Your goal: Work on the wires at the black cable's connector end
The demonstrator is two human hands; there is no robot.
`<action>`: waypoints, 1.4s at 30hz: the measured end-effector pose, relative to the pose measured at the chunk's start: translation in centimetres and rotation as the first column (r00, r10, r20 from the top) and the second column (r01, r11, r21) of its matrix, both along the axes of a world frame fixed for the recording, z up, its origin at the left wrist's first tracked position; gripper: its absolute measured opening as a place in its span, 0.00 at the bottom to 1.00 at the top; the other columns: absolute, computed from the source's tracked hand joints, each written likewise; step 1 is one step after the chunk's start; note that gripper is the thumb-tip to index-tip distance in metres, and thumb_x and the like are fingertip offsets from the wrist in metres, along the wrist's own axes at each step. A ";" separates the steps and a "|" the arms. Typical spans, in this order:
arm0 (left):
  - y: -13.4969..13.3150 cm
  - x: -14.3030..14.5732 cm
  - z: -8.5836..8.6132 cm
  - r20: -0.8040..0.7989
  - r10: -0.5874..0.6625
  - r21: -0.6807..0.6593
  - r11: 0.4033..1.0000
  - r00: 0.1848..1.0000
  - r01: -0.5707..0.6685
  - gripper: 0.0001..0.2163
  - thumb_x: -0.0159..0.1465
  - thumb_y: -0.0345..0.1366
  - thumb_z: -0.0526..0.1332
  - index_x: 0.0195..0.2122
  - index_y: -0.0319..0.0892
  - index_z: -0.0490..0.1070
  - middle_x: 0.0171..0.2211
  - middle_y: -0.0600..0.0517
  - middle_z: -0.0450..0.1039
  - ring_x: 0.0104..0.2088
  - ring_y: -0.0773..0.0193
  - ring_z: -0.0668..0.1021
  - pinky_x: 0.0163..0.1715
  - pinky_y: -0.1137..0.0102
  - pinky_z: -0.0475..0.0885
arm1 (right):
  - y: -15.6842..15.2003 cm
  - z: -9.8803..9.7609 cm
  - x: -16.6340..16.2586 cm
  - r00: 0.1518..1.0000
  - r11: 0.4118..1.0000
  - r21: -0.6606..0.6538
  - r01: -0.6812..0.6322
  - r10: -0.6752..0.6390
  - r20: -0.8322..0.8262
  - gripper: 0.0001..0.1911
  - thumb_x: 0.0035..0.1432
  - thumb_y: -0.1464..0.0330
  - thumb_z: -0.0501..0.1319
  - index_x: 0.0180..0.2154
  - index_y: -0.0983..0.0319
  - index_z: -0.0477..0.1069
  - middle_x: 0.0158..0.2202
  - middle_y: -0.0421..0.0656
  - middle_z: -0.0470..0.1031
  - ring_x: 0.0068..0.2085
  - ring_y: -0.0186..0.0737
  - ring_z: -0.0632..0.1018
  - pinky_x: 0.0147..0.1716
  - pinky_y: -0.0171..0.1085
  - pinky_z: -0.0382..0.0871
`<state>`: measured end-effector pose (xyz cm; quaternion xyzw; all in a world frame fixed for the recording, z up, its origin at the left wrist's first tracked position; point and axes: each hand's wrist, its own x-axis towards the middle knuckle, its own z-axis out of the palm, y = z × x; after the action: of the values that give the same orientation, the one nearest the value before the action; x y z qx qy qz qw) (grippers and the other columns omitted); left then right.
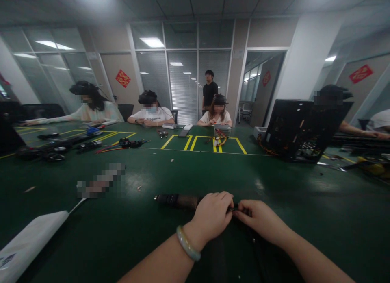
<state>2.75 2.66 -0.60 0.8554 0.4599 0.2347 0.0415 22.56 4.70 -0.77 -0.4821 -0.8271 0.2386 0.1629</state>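
A dark cylindrical part point(178, 201) lies on the green table point(213, 173) just in front of me, its left end sticking out past my fingers. My left hand point(213, 216), with a pale green bangle on the wrist, is curled over the part's right end. My right hand point(258, 220) meets it from the right, fingertips pinched on a small dark piece at the joint. What the pinched piece is cannot be made out. Dark cables seem to run down toward me beneath both hands.
A white sheet point(30, 240) lies at the lower left. An open black computer case point(300, 130) stands at the right. Black parts and cables point(61, 146) cover the left side. Three seated people and one standing person are at the far edge; another sits at right.
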 end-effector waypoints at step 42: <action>-0.3 0.0 0.6 -0.018 -0.063 -0.008 0.998 0.998 0.063 0.04 0.63 0.29 0.59 0.39 0.43 0.68 0.51 0.52 0.71 0.49 0.59 0.73 0.50 0.62 0.67 | -0.4 0.4 -0.1 1.000 1.000 -0.010 0.004 -0.004 0.004 0.14 0.63 0.60 0.58 0.29 0.60 0.72 0.25 0.38 0.74 0.26 0.35 0.71 0.23 0.33 0.53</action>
<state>2.72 2.38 -0.02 0.8715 0.4338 0.2239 0.0477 22.45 4.34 -0.35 -0.4852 -0.8252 0.2412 0.1594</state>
